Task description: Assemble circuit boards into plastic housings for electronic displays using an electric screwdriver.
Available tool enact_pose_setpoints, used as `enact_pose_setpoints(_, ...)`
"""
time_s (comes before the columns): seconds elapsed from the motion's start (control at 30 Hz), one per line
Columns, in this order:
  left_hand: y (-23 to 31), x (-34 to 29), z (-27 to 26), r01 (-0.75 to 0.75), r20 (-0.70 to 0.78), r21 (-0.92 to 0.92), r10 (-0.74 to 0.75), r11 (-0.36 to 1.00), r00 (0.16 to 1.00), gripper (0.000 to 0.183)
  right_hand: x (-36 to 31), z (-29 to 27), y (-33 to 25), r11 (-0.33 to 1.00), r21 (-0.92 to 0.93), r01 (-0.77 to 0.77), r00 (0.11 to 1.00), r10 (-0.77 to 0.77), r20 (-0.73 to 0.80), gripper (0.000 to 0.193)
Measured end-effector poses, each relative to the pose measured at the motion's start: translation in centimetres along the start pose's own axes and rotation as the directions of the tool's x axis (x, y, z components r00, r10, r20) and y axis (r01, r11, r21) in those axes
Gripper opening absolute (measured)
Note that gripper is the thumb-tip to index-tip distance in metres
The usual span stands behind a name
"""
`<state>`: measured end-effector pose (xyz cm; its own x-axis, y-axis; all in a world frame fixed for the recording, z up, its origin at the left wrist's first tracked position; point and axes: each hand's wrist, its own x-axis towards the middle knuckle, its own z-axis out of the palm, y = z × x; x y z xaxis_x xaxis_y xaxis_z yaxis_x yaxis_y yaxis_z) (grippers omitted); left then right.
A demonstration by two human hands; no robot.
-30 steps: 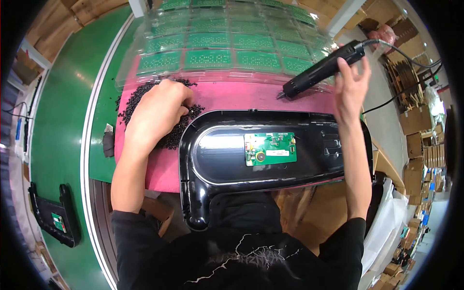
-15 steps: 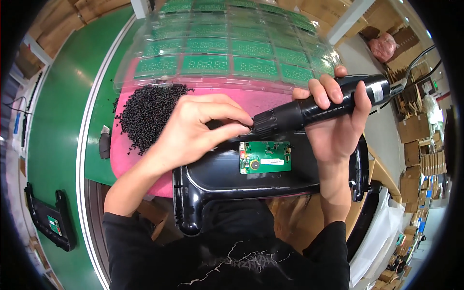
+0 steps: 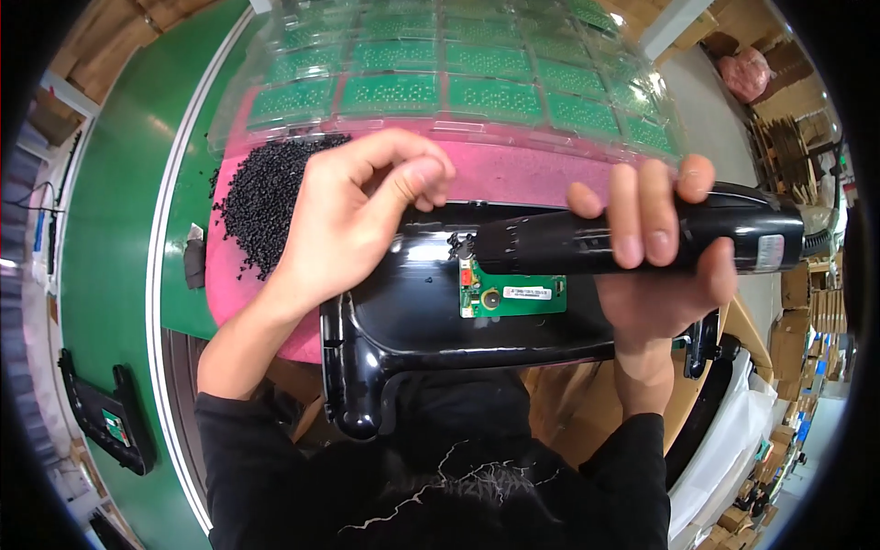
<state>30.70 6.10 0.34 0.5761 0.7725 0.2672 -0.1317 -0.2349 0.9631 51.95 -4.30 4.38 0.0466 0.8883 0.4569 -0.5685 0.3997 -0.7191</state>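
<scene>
Two hands at work over one black housing (image 3: 412, 321), which lies across the near edge of the pink mat (image 3: 532, 170) and overhangs it toward my body. My left hand (image 3: 344, 215), one of the two, hangs above the housing's far-left corner with its fingers half curled and the thumb close to the index finger; whether anything is pinched there I cannot tell. My right hand (image 3: 657, 240) is wrapped around one electric screwdriver (image 3: 550, 246), four fingers over the top and the thumb below, its nose pointing toward the housing's left end. One green circuit board (image 3: 513, 301) lies within the housing, its far edge partly covered by the screwdriver; it bears one red part, one round part and one white label. Beside the board's far-left corner sits a cluster of loose screws (image 3: 461, 245), too crowded to count, with one single screw (image 3: 428, 280) apart from them. One heap of black screws (image 3: 266, 197), beyond counting, occupies the mat's far-left corner. Along its far edge, clear trays (image 3: 440, 124) hold green boards (image 3: 390, 93), at least four in the nearest row. At left, a second housing (image 3: 90, 403) carries one board (image 3: 115, 427).
</scene>
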Motion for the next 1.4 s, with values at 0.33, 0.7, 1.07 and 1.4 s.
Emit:
enact_pose_setpoints(0.33,-0.5,1.0,-1.9,-0.065,-0.156,0.248,0.106,0.967,0.982,0.015,-0.5,1.5,3.8,0.968,-0.078,-0.238,0.963,0.246,0.111,0.037)
enact_pose_setpoints(0.7,-0.6,0.0,-1.2,-0.267,0.168,0.387,0.217,0.883,0.962,0.012,-1.3,4.4,1.2,0.938,-0.339,-0.076,0.986,0.121,0.115,0.034)
enact_pose_setpoints(1.07,0.0,-0.6,-0.6,-0.309,0.459,0.22,0.182,0.925,0.87,0.02,-1.6,4.8,-1.7,0.977,-0.091,0.193,0.978,-0.199,-0.057,0.032)
enact_pose_setpoints(1.4,-0.2,-1.0,0.0,-0.313,0.422,0.201,0.207,0.928,0.883,0.014,-2.2,4.9,-1.9,0.972,-0.113,0.206,0.976,-0.213,-0.055,0.033)
